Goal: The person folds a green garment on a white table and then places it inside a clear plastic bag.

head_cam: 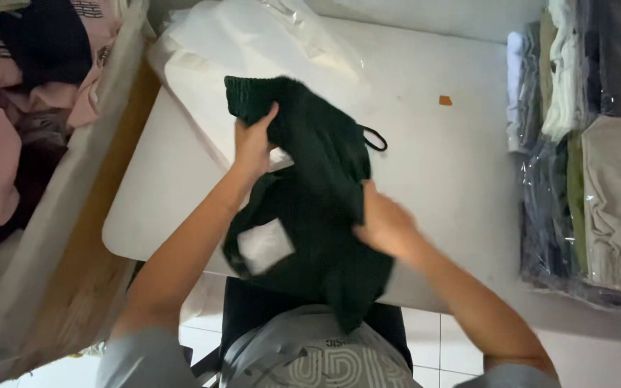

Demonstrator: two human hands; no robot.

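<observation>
A dark green garment [318, 194] with a ribbed waistband and a drawstring loop lies partly on the white table [440, 158] and hangs over its near edge. My left hand [253, 144] grips the upper part just below the waistband. Lower down, my right hand [382, 223] presses on the cloth at its right side. A white label or card [264, 246] shows on the lower left of the garment.
Clear plastic bags and white sheets [253, 43] lie at the table's far left. Stacks of bagged folded clothes [591, 158] stand on the right. A box of pink and dark clothes [30, 86] sits on the left. An orange scrap [445, 100] lies on the table.
</observation>
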